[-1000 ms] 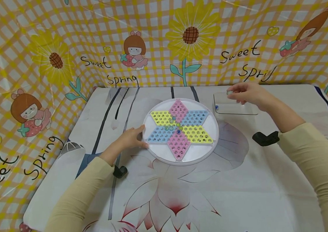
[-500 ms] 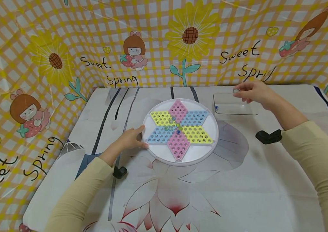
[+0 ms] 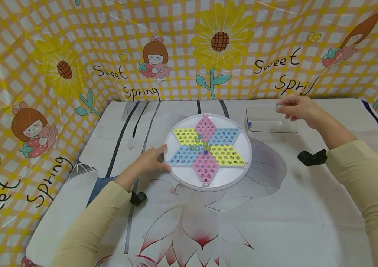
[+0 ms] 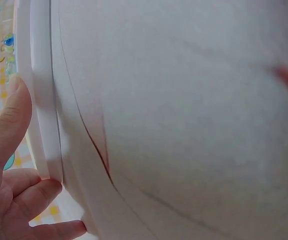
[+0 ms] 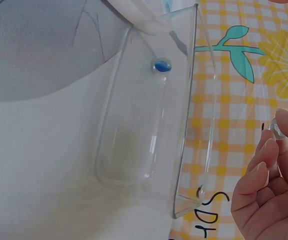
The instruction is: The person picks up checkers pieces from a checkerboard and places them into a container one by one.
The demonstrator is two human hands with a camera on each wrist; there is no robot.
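Observation:
In the head view a round white Chinese checkers board point(image 3: 179, 174) lies on the table, its star in pink, yellow and blue. Several glass marbles point(image 3: 197, 148) sit around its centre. My left hand point(image 3: 149, 161) holds the board's left rim; in the left wrist view the thumb point(image 4: 15, 115) lies against the rim and fingertips touch its edge. Above the back right of a clear plastic tray point(image 3: 259, 131), my right hand point(image 3: 297, 109) pinches a clear marble point(image 5: 276, 129) between thumb and fingers. One blue marble point(image 5: 162, 65) lies inside the tray.
A yellow checked cloth point(image 3: 182, 22) with printed sunflowers hangs behind and to the left of the table. The white tablecloth point(image 3: 276, 230) bears a lotus print. Black wrist mounts point(image 3: 138, 198) sit at both cuffs.
My right hand has moved to the right over the tray, the clear marble still pinched in it. My left hand and the board have stayed in place.

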